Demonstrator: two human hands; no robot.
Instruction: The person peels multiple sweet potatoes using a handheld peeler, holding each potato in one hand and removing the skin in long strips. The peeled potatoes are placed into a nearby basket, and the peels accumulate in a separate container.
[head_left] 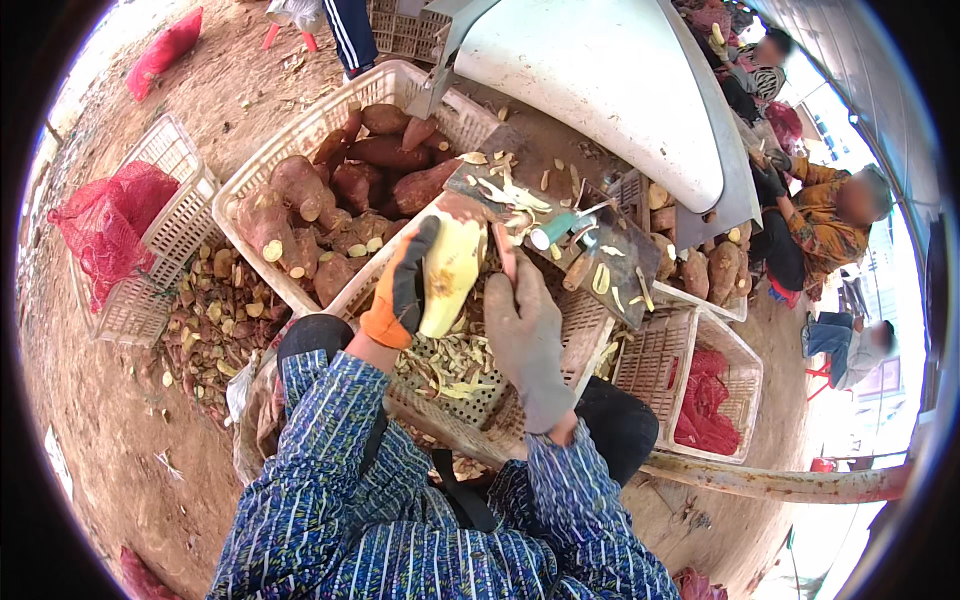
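My left hand [400, 287], in an orange and black glove, is closed around a large sweet potato [456, 262]. Most of its visible side is bare yellow flesh, with brown skin left at the far end. Beside it, my grey-gloved right hand [524, 340] grips a slim tool with a pinkish handle [505, 250]; its working end cannot be made out. Below both hands, yellow peel strips [455, 375] lie in a plastic crate [590, 340]. Just beyond, a dark board [630, 262] carries more strips and a green-and-metal tool [552, 232].
A pale crate [285, 150] of unpeeled sweet potatoes stands ahead left, beside a heap of cut pieces [225, 310]. Red net sacks [125, 215] drape a crate at left. A white metal panel [600, 80] slopes at the back. People [825, 225] sit at the right.
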